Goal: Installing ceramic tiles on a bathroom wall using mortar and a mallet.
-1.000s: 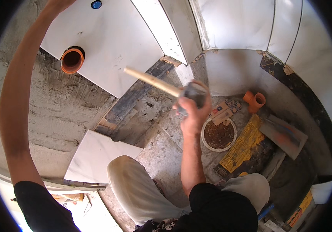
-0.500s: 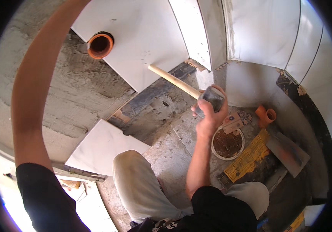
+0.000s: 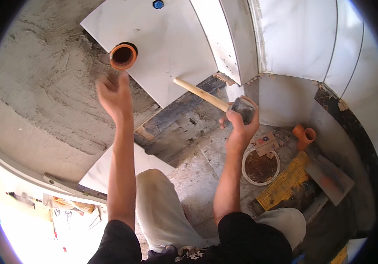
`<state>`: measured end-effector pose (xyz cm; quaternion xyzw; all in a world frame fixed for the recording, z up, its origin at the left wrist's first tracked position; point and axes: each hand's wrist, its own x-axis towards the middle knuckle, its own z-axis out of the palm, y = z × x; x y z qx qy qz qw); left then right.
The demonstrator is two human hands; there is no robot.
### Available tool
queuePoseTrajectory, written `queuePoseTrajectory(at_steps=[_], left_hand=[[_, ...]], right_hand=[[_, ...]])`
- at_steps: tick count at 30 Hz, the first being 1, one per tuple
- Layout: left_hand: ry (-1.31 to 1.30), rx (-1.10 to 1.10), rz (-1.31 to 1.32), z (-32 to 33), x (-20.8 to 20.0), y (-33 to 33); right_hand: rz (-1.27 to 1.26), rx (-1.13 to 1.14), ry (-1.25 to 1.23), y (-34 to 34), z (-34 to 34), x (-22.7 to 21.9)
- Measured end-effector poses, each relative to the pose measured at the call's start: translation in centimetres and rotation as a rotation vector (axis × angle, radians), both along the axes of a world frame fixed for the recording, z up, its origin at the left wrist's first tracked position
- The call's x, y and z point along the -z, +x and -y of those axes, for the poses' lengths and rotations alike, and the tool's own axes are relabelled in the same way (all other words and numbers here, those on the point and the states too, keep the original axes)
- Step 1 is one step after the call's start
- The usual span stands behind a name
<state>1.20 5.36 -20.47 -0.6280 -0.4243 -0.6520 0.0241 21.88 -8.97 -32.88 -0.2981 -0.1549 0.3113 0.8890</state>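
Observation:
My right hand (image 3: 241, 125) grips a rubber mallet (image 3: 243, 110) by its dark head. The mallet's pale wooden handle points up and to the left, toward a large white marbled tile (image 3: 167, 44). Bare-looking and slightly blurred, my left hand (image 3: 115, 97) is held just below an orange pipe (image 3: 123, 56) at the tile's left edge. Its thumb stands apart from the loosely bent fingers, and nothing shows in them. A blue plug (image 3: 158, 4) sits in a hole near the tile's top. Rough grey mortar (image 3: 52, 79) covers the surface left of the tile.
Another white tile (image 3: 149, 162) lies partly behind my left forearm. To the right are a white-rimmed bucket (image 3: 244, 174) with brown contents, an orange pipe fitting (image 3: 304, 136), a yellow printed bag (image 3: 281, 182) and a flat metal trowel (image 3: 332, 178). White wall panels (image 3: 303, 39) rise beyond.
My left arm has come down from the upper left, bringing the hand into view below the orange pipe. The blue plug now shows. My right hand keeps its grip on the mallet.

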Motion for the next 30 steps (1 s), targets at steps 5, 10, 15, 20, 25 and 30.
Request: queuePoseTrajectory(at_steps=[5,10,15,20,25,30], left_hand=[[-0.316,-0.103,-0.097,-0.4,5.3,0.4],[-0.323,-0.216,-0.244,-1.7,4.0,0.8],[-0.301,-0.151,-0.202,-2.3,4.6,1.2],[-0.284,-0.171,-0.165,-2.5,4.8,0.9],[-0.289,-0.12,-0.124,-2.6,5.2,0.7],[-0.254,-0.147,-0.129,-2.9,5.1,0.3]], right_hand=[[0.013,0.02,-0.008,-0.5,0.5,-0.8],[0.002,-0.018,0.029,-1.4,0.7,-0.2],[-0.085,0.136,0.018,-1.3,2.4,-0.9],[0.005,-0.003,-0.016,-1.4,1.3,-0.6],[0.076,0.144,-0.024,-1.5,0.2,-0.1],[-0.053,-0.053,-0.031,0.0,1.7,-0.5]])
